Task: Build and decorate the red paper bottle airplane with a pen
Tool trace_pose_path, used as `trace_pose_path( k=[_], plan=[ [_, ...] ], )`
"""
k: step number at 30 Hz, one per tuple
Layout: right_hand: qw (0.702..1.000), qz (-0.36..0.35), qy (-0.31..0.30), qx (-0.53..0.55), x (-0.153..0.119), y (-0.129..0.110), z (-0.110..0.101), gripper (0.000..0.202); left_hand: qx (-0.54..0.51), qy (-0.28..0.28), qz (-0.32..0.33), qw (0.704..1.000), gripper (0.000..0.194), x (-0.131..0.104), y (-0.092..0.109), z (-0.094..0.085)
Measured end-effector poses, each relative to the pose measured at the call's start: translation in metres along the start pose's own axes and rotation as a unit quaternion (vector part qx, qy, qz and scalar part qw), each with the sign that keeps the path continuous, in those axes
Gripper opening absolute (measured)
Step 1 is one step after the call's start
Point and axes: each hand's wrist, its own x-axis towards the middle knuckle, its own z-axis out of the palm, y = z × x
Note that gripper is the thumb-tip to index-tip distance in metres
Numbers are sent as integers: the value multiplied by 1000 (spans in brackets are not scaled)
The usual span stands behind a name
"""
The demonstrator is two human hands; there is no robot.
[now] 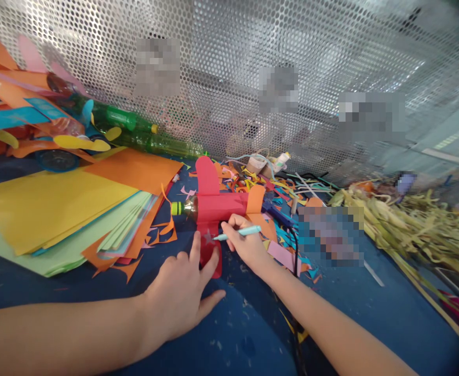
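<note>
Red-wrapped bottle is lying on its side on the blue desk, just past both hands, long axis running left to right with the yellow-green cap at the left end. One red flap sticks out toward the person, and that's where both hands meet. Left hand has its fingers spread wide, fingertips down at the flap, not gripping anything that I can see. Right hand is the nearer one to the bottle's body, fingers pinched around a light blue pen, tip aimed left at a pale star on the flap. Can't tell if it's actually touching, tbh. Paper scraps lie over to the right.
</note>
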Motion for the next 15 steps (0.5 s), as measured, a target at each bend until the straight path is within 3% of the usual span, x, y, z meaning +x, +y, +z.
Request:
trace_pose_path(
  k=[15],
  plan=[
    [1000,-2,0,9,0,5,-1,33,3,-10,-1,1000,62,1,0,-2]
  ],
)
